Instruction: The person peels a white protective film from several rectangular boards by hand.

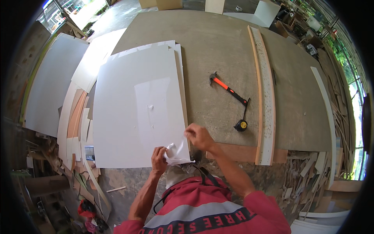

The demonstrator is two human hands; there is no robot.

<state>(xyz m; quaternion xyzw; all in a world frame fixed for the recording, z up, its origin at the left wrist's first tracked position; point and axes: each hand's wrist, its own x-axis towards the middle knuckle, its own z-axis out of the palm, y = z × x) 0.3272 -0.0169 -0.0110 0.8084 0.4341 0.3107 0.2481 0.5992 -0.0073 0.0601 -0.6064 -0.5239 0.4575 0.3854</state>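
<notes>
A crumpled, thin white sheet (pixel 177 154), paper or film, is stretched between my two hands at the near right corner of a stack of white panels (pixel 117 101). My left hand (pixel 159 159) has its fingers closed on the bunched left side of the sheet. My right hand (pixel 198 136) pinches its upper right edge, beside the panels' right edge. On the top panel a paler rectangular patch (pixel 152 93) shows, with a small white scrap (pixel 150 107) on it.
Right of the panels, a claw hammer (pixel 230 89) with an orange and black handle lies on the brown worktable (pixel 218 43), near a black and yellow tape measure (pixel 241 125). Beyond them runs a long wood-edged strip (pixel 267 97). Offcuts (pixel 304 175) are heaped below right; more boards (pixel 54 82) lean left.
</notes>
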